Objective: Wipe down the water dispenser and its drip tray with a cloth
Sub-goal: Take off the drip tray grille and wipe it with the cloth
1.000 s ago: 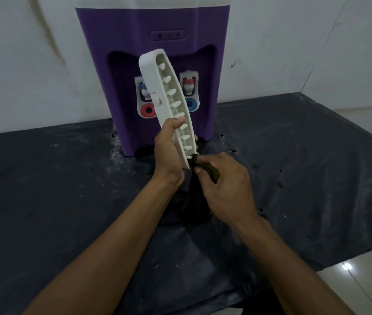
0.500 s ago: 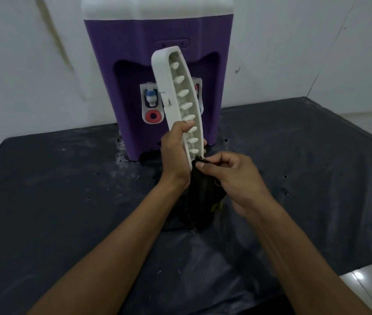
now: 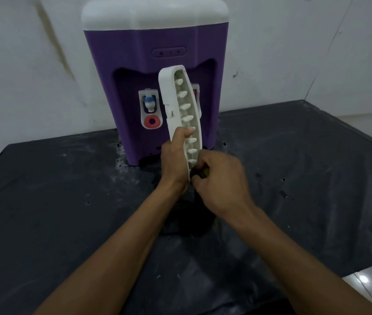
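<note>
Leftmost, a brownish streak (image 3: 53,35) down the white wall, blurred at its edges. Below it, a table (image 3: 44,201) under a dark sheet scuffed with pale marks, cut off at the left and near edges.

At the back edge of the table, about midway along, a purple water dispenser (image 3: 135,64) with a white top, cropped above. On its front, a small oval panel (image 3: 169,51) with three dots, too small to read. In the recess, a left tap (image 3: 149,103), blue-and-white spout over a red ring. Right tap (image 3: 196,92) almost wholly hidden behind the drip tray, only a red sliver on show.

Drip tray (image 3: 169,92): white, off the dispenser, held in the air in front of it above the middle of the table. Stood on end, top leaning left, ribbed inside turned rightward.

Left hand (image 3: 173,160) grasping the tray's lower half, thumb hooked onto the ribbed face, fingers hidden behind. Just beside it, right hand (image 3: 221,178) with curled fingers pinching a dark cloth (image 3: 199,173) against the tray's bottom end. Cloth mostly covered by that hand; hanging part below hard to tell from the dark sheet.

Past the table's near right corner, pale floor tile (image 3: 371,285) with a glare spot, cut off by the frame.
</note>
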